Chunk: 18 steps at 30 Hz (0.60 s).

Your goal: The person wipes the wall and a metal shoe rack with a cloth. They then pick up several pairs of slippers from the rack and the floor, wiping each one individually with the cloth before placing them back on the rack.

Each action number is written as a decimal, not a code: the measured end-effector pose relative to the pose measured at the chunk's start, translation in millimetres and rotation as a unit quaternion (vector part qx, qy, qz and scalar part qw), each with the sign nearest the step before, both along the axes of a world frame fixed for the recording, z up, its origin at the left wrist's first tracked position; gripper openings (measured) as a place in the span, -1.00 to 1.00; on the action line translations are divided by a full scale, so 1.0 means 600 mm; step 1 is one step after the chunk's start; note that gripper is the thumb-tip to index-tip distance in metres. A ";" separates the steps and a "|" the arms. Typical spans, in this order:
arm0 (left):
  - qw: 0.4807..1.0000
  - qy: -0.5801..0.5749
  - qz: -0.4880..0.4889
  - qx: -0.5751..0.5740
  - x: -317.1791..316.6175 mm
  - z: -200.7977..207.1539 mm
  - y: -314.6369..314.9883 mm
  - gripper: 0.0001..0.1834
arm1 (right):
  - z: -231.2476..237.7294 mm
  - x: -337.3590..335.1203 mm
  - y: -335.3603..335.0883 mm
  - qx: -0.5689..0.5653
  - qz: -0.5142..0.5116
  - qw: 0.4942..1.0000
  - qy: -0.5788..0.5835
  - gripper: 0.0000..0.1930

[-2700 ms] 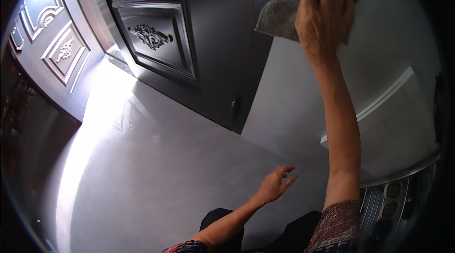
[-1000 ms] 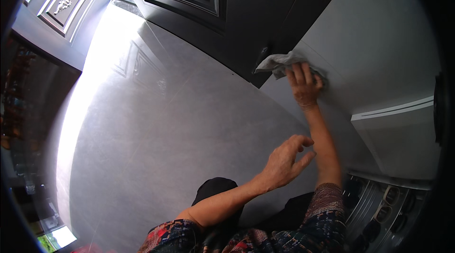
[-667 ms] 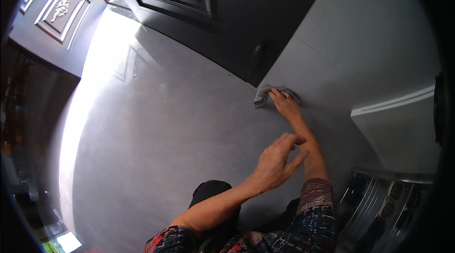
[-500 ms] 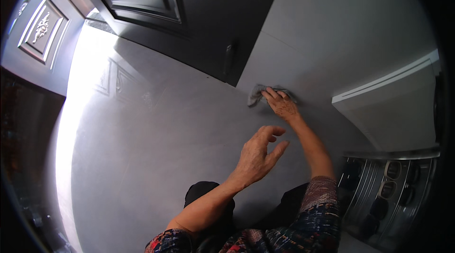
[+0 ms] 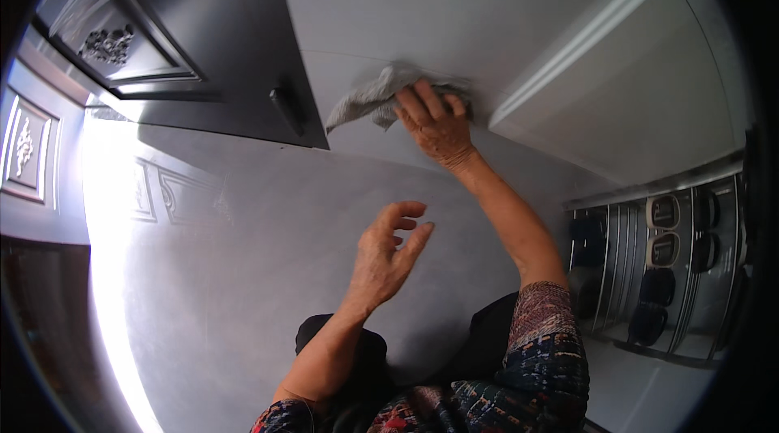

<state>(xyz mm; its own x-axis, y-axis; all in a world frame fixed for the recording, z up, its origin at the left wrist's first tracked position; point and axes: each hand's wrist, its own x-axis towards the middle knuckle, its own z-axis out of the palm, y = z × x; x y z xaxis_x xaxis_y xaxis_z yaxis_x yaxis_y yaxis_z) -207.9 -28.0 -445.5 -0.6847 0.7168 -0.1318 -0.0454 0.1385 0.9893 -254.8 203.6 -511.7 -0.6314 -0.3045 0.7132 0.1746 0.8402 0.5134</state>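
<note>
My right hand (image 5: pixel 434 126) presses a crumpled grey cloth (image 5: pixel 373 96) flat against a pale grey wall panel (image 5: pixel 422 11), just right of a dark panelled door (image 5: pixel 187 35). The cloth sticks out to the left from under my fingers. My left hand (image 5: pixel 388 254) hangs free in the air below it, fingers loosely curled and apart, holding nothing. Both forearms rise from the lower edge, in patterned sleeves.
The dark door's handle (image 5: pixel 288 111) sits close to the cloth's left end. A white ledge or cabinet edge (image 5: pixel 600 35) juts out to the right. A metal shoe rack (image 5: pixel 665 271) with dark shoes stands at the lower right. Glossy grey floor (image 5: pixel 211 271) reflects bright light at the left.
My right hand has slid the cloth down the wall from high up, then across it near the door edge. My left hand has risen and stays open. The view has tilted.
</note>
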 end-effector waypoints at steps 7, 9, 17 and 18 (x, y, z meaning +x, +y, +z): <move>1.000 -0.002 0.007 -0.029 0.011 -0.001 0.026 -0.69 | -0.066 0.110 0.070 0.059 -0.054 0.992 -0.094 -0.63; 0.999 0.010 -0.006 -0.030 0.025 -0.005 0.037 -0.69 | -0.078 0.135 0.084 0.035 -0.051 0.995 -0.079 -0.65; 0.989 0.088 -0.060 -0.104 0.066 -0.010 0.081 -0.70 | -0.128 0.303 0.190 -0.056 -0.113 0.988 -0.089 -0.74; 0.987 0.095 -0.065 -0.114 0.071 -0.009 0.085 -0.70 | -0.133 0.328 0.200 -0.086 -0.126 0.984 -0.096 -0.76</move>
